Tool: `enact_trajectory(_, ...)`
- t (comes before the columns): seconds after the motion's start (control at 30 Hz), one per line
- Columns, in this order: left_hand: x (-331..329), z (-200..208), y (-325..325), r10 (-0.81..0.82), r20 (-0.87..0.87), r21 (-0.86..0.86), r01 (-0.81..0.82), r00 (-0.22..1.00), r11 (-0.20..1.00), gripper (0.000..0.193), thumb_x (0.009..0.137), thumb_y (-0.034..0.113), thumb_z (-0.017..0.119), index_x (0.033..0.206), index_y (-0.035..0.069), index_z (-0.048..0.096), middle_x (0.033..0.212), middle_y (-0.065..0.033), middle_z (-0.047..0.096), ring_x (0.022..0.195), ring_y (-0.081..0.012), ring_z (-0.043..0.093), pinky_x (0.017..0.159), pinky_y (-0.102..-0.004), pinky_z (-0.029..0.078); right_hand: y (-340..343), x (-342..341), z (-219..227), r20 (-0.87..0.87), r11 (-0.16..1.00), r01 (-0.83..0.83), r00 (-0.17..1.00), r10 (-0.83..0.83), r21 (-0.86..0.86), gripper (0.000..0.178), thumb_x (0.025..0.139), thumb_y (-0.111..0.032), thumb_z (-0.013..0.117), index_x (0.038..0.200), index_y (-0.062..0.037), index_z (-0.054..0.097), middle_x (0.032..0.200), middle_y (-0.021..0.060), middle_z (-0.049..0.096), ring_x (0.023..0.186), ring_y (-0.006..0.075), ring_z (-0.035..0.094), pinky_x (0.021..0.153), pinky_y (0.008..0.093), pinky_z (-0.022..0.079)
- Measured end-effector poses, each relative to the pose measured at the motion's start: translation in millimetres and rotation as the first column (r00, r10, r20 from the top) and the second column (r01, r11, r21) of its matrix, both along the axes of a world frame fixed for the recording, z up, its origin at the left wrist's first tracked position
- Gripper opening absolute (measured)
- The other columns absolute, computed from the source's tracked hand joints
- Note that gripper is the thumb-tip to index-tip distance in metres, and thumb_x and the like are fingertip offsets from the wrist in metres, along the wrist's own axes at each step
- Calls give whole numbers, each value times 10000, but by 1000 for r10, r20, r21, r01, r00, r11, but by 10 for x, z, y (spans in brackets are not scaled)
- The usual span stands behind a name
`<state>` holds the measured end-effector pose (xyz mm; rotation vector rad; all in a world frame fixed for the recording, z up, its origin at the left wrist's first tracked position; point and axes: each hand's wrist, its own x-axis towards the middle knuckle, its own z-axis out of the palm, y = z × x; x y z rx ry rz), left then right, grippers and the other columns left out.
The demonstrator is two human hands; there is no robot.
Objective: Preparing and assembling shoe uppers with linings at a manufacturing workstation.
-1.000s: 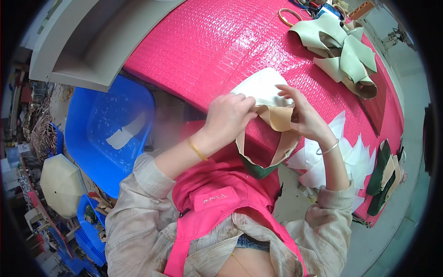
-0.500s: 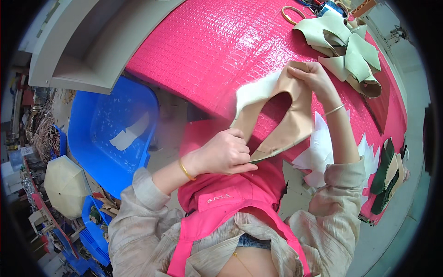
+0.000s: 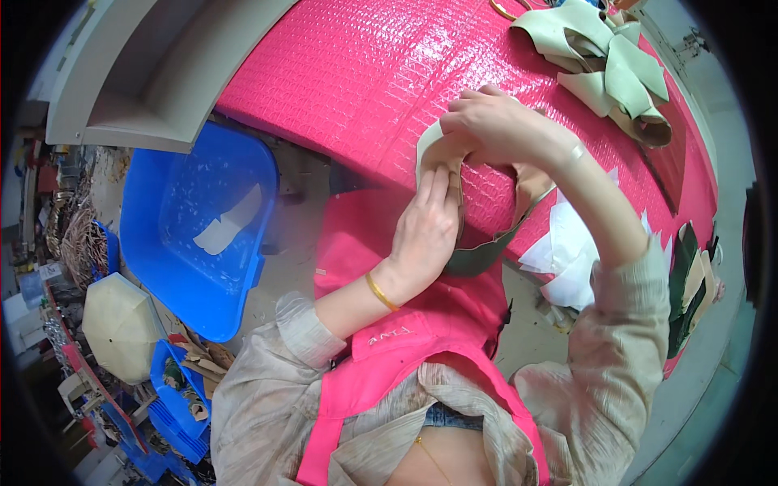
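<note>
A leather shoe upper (image 3: 476, 259), dark green outside with a tan lining and a pale piece at one end, is held in the air over the front edge of the pink table. My left hand (image 3: 427, 231) presses its fingers against the lining on the left side; its thumb is hidden. Above it, my right hand (image 3: 506, 128) is bent over the far end of the upper, gripping it with the fingertips partly out of sight. Between the two sides of the upper, the pink tabletop shows through.
The glossy pink table cover (image 3: 365, 89) stretches ahead. Pale green uppers (image 3: 616, 73) are piled at its far right. White sheets (image 3: 563, 251) lie near my right forearm, and dark green and tan pieces (image 3: 689, 292) farther right. A blue tub (image 3: 154, 211) and a grey cabinet (image 3: 170, 73) stand left.
The upper has been turned and bent, so more of its green outside shows. My right hand has shifted left, folding over the far end; my left hand has moved up along the side.
</note>
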<state>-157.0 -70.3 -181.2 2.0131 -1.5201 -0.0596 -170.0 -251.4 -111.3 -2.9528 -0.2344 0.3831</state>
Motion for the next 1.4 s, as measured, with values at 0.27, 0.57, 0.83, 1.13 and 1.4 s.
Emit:
enact_trajectory(0.27,0,-110,-14,-8,108,-16,9,994,1000,368,726,64,535,1064,-69,476,1032,-177,466,954,-301,466,808,-353,420,-229,403,-217,-280,977,148,955,-100,156,279,621,-164,669,809,25,587,698,175,580,665,308,569,606,373,441)
enact_trajectory(0.57,102,-141,-222,-7,279,-2,8,960,1000,396,702,97,546,1070,-40,492,934,-125,467,838,-254,466,764,-340,417,-318,371,-209,-330,979,195,930,-164,64,321,634,-191,660,862,26,601,753,192,595,721,320,585,636,386,449)
enact_trajectory(0.83,160,-146,-337,10,330,-76,16,944,997,302,717,135,513,963,-35,555,969,-123,474,898,-238,460,826,-305,389,-189,400,48,-451,956,283,846,-283,-69,355,622,-204,681,903,2,611,763,180,607,702,281,599,615,371,464)
enact_trajectory(1.13,278,-96,-410,-106,281,8,108,954,994,293,742,170,523,976,-2,553,924,-93,486,922,-228,463,835,-316,398,-236,443,16,-543,925,261,752,-375,-276,343,625,-234,690,904,-41,636,716,133,616,644,239,589,591,356,460)
enact_trajectory(1.4,385,-121,-495,-189,105,56,184,976,981,307,735,144,577,1011,12,552,1013,-86,513,996,-233,481,831,-315,430,-379,372,-87,-505,934,270,787,-354,-235,328,618,-256,684,856,-36,637,696,131,613,613,222,577,575,334,446)
